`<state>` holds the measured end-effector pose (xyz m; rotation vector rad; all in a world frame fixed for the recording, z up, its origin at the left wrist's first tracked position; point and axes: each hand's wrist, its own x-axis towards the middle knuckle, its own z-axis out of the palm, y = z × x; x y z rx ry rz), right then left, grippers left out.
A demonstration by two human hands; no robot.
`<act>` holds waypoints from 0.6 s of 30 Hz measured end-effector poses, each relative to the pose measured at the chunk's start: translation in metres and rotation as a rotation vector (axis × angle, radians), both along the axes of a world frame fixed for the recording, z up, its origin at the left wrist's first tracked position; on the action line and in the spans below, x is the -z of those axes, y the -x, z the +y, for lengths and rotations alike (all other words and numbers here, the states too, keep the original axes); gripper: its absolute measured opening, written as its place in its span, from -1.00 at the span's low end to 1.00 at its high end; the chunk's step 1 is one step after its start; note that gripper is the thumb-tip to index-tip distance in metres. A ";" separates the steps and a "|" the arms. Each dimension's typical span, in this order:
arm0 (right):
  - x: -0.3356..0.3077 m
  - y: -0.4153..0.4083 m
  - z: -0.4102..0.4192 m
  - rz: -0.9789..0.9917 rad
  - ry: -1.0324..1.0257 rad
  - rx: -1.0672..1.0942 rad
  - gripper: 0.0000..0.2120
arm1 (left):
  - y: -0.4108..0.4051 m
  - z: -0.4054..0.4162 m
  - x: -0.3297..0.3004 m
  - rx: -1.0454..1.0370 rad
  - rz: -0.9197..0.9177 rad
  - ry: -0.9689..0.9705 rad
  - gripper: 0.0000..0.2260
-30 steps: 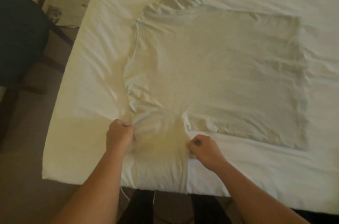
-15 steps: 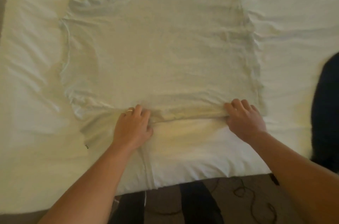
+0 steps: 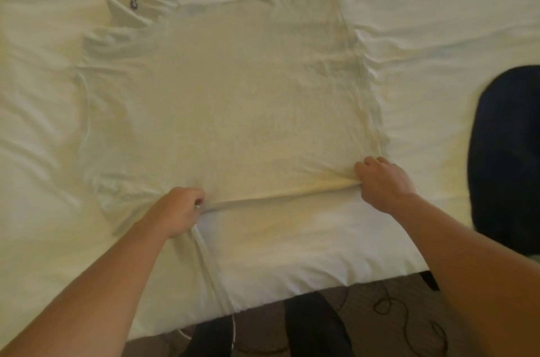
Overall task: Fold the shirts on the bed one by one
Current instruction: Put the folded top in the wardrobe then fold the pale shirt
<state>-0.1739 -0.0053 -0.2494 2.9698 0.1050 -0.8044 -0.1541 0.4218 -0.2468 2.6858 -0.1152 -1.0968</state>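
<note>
A pale cream T-shirt (image 3: 233,99) lies spread flat on the white bed (image 3: 306,239), its neck to the left and its hem to the right. My left hand (image 3: 178,210) grips the shirt's near edge beside the near sleeve, fingers curled round the cloth. My right hand (image 3: 380,181) pinches the same near edge close to the hem corner. The edge between the two hands is bunched into a raised ridge. The far sleeve (image 3: 137,3) with a small dark logo lies crumpled at the upper left.
A dark garment (image 3: 508,158) lies on the bed at the right edge. The bed's near edge runs along the bottom, with brown carpet, dark cables (image 3: 409,313) and my dark-trousered legs (image 3: 315,327) below it.
Both hands went from lying flat on the shirt's near edge to gripping it, lifting it into a ridge. Earlier they held the near sleeve. The view shifted right.
</note>
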 end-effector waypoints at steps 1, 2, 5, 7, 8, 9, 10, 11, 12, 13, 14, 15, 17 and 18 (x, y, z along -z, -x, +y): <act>-0.003 -0.007 -0.001 0.033 -0.020 0.038 -0.81 | -0.003 0.002 -0.003 -0.053 -0.003 0.030 -0.75; -0.007 -0.014 -0.002 0.072 -0.040 0.080 -0.84 | -0.006 0.003 -0.007 -0.096 -0.006 0.060 -0.77; -0.016 -0.037 -0.005 0.219 -0.049 0.137 -0.91 | -0.020 0.004 -0.020 -0.148 0.026 0.098 -0.78; -0.018 -0.053 -0.007 0.274 -0.040 0.140 -0.91 | -0.031 0.001 -0.025 -0.132 0.042 0.078 -0.79; -0.018 -0.063 -0.007 0.281 -0.037 0.133 -0.91 | -0.037 -0.001 -0.026 -0.128 0.032 0.074 -0.81; -0.018 -0.072 -0.008 0.283 -0.033 0.117 -0.91 | -0.044 -0.003 -0.028 -0.128 0.018 0.073 -0.81; -0.017 -0.083 -0.009 0.280 -0.029 0.094 -0.91 | -0.050 -0.005 -0.029 -0.131 0.000 0.071 -0.79; -0.017 -0.095 -0.009 0.273 -0.029 0.078 -0.91 | -0.058 -0.007 -0.031 -0.133 -0.017 0.069 -0.77; -0.017 -0.107 -0.010 0.262 -0.030 0.070 -0.92 | -0.066 -0.007 -0.030 -0.137 -0.031 0.068 -0.75; -0.017 -0.120 -0.012 0.244 -0.030 0.064 -0.92 | -0.075 -0.006 -0.030 -0.137 -0.045 0.066 -0.75; -0.017 -0.132 -0.013 0.222 -0.032 0.059 -0.92 | -0.084 -0.005 -0.030 -0.140 -0.054 0.060 -0.75; -0.018 -0.144 -0.012 0.201 -0.039 0.053 -0.92 | -0.093 -0.004 -0.030 -0.138 -0.065 0.047 -0.77; -0.017 -0.166 -0.011 0.165 -0.060 0.044 -0.96 | -0.112 -0.004 -0.030 -0.114 -0.082 0.008 -0.78; -0.017 -0.176 -0.010 0.153 -0.072 0.046 -0.96 | -0.122 -0.007 -0.030 -0.094 -0.093 -0.008 -0.77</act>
